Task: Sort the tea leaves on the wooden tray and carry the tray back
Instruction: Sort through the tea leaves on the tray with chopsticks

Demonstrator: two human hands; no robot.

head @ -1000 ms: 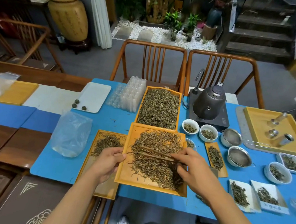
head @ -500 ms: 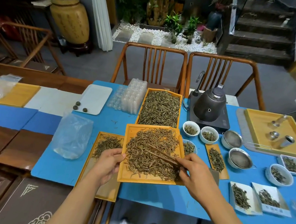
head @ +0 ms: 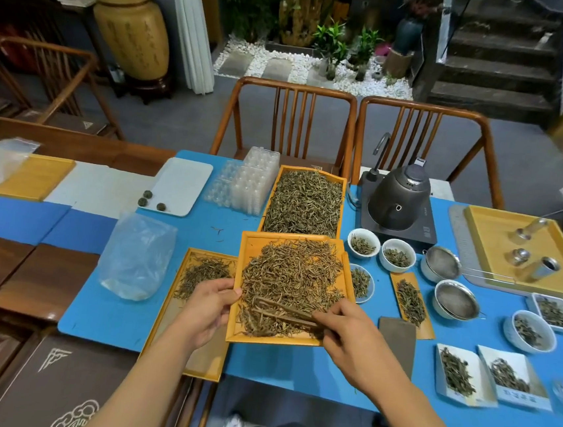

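Observation:
A square wooden tray [head: 253,245] heaped with brown tea leaves [head: 291,276] is held above the blue table mat. My left hand [head: 206,306] grips its left edge, thumb on the rim. My right hand [head: 347,336] is at the tray's right front corner and pinches wooden tongs [head: 284,311] that lie across the leaves, pointing left. A second tray [head: 305,202] full of tea leaves lies just beyond. A third, longer tray [head: 206,268] with a small pile of leaves lies under my left hand.
A clear plastic bag [head: 135,254] lies left of the trays. To the right are a grey kettle on its base [head: 398,204], white cups of leaves [head: 363,243], two strainers [head: 456,299], paper dishes [head: 461,371] and a yellow tray [head: 524,250]. Two chairs [head: 292,118] stand behind.
The held tray has shifted left and slightly away from me and now sits flatter. The tongs in my right hand moved toward the tray's front.

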